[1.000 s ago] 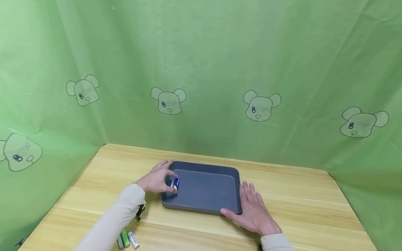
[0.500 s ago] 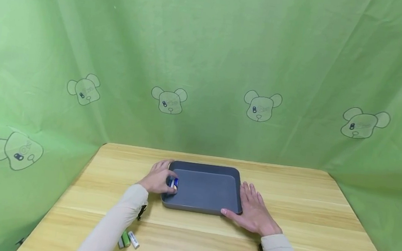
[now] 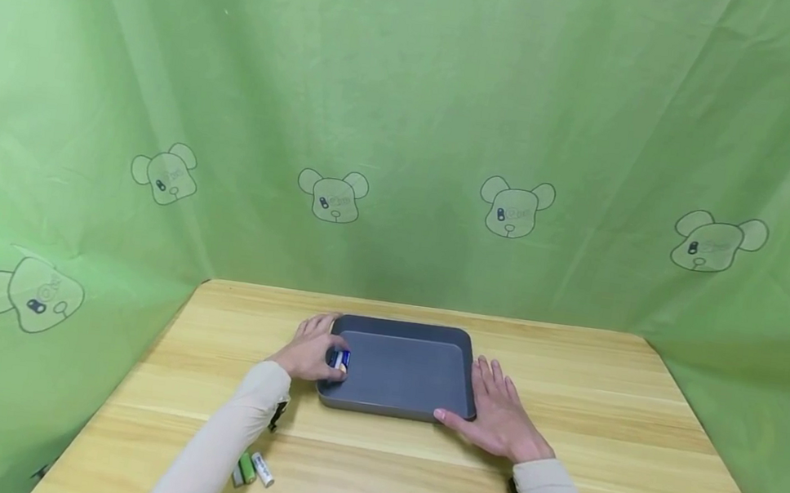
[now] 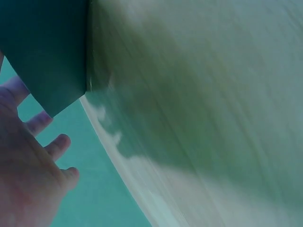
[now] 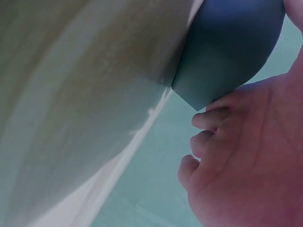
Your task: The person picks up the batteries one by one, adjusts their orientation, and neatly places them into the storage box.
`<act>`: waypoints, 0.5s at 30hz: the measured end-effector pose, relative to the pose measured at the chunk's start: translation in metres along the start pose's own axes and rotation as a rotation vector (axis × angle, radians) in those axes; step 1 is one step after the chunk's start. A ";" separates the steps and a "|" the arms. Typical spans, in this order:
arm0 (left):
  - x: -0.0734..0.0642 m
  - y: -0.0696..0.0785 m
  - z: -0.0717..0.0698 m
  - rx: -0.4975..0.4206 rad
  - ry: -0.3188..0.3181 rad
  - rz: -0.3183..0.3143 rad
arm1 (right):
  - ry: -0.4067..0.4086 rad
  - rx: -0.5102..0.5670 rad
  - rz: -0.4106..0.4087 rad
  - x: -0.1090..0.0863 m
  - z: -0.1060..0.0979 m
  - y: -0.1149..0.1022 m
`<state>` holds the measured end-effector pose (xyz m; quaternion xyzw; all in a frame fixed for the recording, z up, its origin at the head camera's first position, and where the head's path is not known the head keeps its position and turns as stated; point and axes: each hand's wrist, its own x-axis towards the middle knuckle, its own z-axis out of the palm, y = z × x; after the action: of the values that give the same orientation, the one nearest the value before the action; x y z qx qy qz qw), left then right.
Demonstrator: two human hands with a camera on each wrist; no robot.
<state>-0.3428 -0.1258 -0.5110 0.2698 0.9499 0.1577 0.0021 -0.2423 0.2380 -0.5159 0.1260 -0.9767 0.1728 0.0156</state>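
Head view: near left lie loose batteries [image 3: 248, 468]. A blue battery [image 3: 342, 361] seems pinched by the left hand [image 3: 308, 353] inside the left end of the tray [image 3: 405, 371]. The tray should be held still by the spread right hand [image 3: 498, 417] at its right side.

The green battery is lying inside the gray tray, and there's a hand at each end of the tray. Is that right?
Not quite. The head view shows the green battery lying on the wooden table, beside a white battery, not inside the gray tray. The left hand and right hand are indeed at opposite ends of the tray.
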 end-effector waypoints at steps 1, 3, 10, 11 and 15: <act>0.000 -0.001 0.000 0.001 0.001 0.001 | 0.000 -0.001 0.000 0.000 0.000 0.000; 0.000 -0.001 0.001 0.001 -0.002 0.001 | -0.001 -0.002 -0.001 0.000 0.000 0.000; -0.001 -0.005 0.001 -0.047 -0.037 -0.009 | -0.003 -0.002 -0.002 0.000 0.001 0.000; -0.001 -0.006 -0.001 -0.069 -0.037 -0.013 | -0.002 -0.002 -0.003 0.000 0.002 0.000; -0.003 -0.009 -0.010 -0.140 -0.016 -0.020 | 0.000 0.001 -0.005 0.001 0.002 0.001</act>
<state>-0.3460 -0.1371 -0.5048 0.2605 0.9392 0.2215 0.0300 -0.2432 0.2382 -0.5176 0.1286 -0.9763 0.1732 0.0160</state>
